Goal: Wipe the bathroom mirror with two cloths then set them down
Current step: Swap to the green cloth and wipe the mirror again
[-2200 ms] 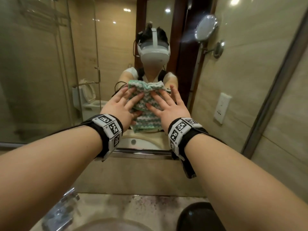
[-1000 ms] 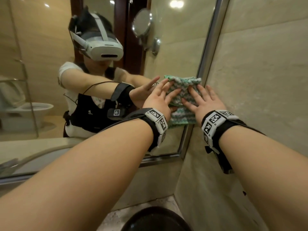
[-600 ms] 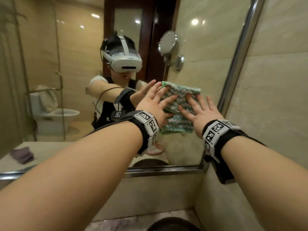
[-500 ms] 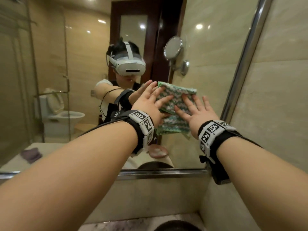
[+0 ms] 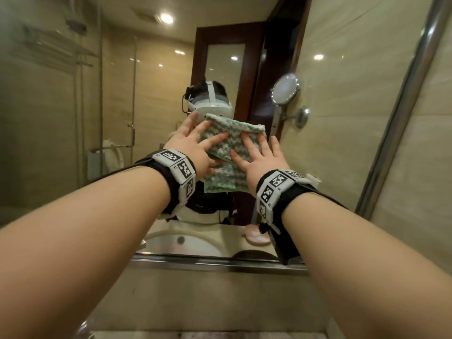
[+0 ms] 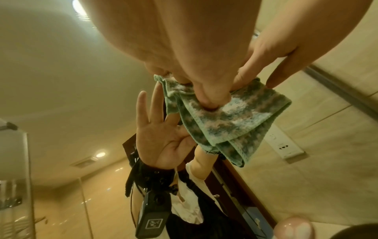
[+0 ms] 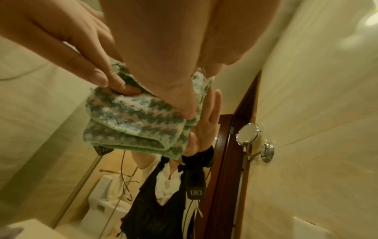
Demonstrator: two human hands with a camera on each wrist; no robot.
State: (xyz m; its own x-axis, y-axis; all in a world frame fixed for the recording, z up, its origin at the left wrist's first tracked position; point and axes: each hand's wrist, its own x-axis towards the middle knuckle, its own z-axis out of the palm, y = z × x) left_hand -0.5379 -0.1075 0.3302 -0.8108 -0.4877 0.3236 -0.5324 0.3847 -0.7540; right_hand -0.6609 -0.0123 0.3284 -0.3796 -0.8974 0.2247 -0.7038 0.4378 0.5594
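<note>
A green, white and pink knitted cloth point(image 5: 234, 130), folded into layers, lies flat against the bathroom mirror point(image 5: 97, 123) at about head height. I cannot tell whether it is one cloth or two. My left hand point(image 5: 195, 140) presses its left part with straight, spread fingers. My right hand point(image 5: 256, 152) presses its right part the same way. In the left wrist view my thumb point(image 6: 208, 97) pushes into the cloth point(image 6: 235, 122). The right wrist view shows the cloth point(image 7: 132, 122) under my right hand point(image 7: 163, 72), with my left hand's fingers point(image 7: 81, 61) beside it.
The mirror's metal frame runs along the bottom point(image 5: 220, 263) and up the right side point(image 5: 403, 106), where a tiled wall point(image 5: 430, 179) begins. Reflected in the glass are a round magnifying mirror point(image 5: 285, 88), a sink basin point(image 5: 181, 243) and a pink dish point(image 5: 256, 237).
Both hands have slid the cloth left, away from the mirror's right frame, and somewhat upward. They stay flat on it throughout.
</note>
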